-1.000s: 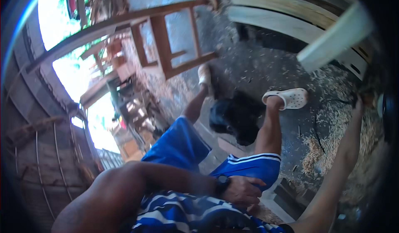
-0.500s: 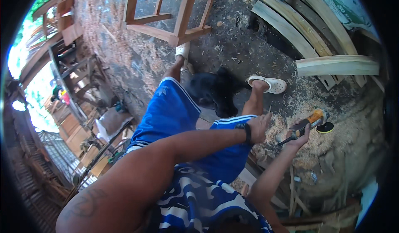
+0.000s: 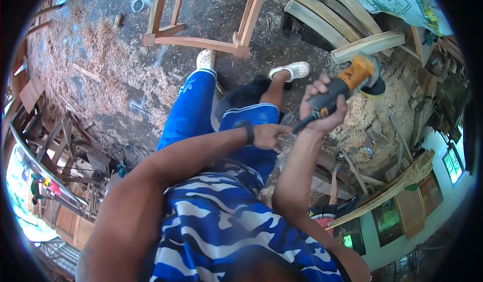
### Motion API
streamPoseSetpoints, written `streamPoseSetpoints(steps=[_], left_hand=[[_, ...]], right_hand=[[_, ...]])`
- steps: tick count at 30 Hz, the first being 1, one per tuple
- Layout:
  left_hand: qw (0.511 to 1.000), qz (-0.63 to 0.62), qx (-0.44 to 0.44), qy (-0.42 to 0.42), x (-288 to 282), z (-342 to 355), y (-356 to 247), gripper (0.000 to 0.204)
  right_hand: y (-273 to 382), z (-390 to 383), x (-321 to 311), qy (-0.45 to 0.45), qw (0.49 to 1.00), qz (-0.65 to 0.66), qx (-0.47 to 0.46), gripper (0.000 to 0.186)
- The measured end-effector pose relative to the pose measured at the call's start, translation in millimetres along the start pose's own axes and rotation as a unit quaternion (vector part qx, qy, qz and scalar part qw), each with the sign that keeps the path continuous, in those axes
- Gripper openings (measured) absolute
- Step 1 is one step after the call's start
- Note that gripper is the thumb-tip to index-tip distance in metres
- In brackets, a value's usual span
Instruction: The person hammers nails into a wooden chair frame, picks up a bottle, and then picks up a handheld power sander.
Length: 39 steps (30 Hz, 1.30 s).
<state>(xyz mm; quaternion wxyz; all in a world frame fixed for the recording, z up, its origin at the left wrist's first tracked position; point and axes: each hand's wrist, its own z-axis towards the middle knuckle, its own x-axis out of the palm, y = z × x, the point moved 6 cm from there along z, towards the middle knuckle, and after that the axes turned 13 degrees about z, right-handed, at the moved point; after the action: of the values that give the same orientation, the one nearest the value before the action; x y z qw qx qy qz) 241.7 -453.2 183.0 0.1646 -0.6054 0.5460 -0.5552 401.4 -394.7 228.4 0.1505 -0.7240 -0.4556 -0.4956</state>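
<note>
My right hand (image 3: pixel 324 103) grips an angle grinder (image 3: pixel 332 93) by its dark body. The orange head points up and away to the right, with a round dark, yellow-edged disc (image 3: pixel 375 88) at its end. My left hand (image 3: pixel 269 136), dark band at the wrist, lies just left of the grinder's tail. Its fingers are mostly folded, with one reaching to the tail where the cord (image 3: pixel 298 128) leaves. Whatever sits between those fingertips is too small to make out. Below both hands are my blue shorts.
A wooden chair-like frame (image 3: pixel 201 41) stands ahead. Curved planks (image 3: pixel 317 25) lie far right beside a white sack (image 3: pixel 397 0). A black dog (image 3: pixel 241 98) is between my legs. Wood shavings (image 3: pixel 100 61) cover the floor. Another person's arm (image 3: pixel 333 186) shows at the lower right.
My right hand has raised the grinder closer, turning its head upward. My left hand has moved left and nearer my body, its fingers now folded. The view has turned and shifted.
</note>
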Motion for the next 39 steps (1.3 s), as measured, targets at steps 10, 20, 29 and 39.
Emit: streamPoseSetpoints(steps=[10,20,29,39], left_hand=[[0.973,0.102,0.067,-0.196,12.4,-83.2,13.5,0.053],[0.982,0.1,-0.134,-0.083,-15.3,-131.8,18.5,0.054],[0.938,0.178,-0.261,-0.144,-88.7,-226.2,25.2,0.059],[0.99,-0.017,-0.08,-0.111,-45.2,-159.7,-22.0,0.085]], right_hand=[[-118.8,-29.5,147.0,0.075,0.995,-0.014,0.062,0.063],[-192.3,-38.9,196.6,0.105,0.989,0.099,0.016,0.069],[-65.4,-65.0,179.3,0.032,0.971,-0.235,0.015,0.111],[-9.3,-101.2,18.1,-0.088,0.887,-0.452,-0.022,0.032]])
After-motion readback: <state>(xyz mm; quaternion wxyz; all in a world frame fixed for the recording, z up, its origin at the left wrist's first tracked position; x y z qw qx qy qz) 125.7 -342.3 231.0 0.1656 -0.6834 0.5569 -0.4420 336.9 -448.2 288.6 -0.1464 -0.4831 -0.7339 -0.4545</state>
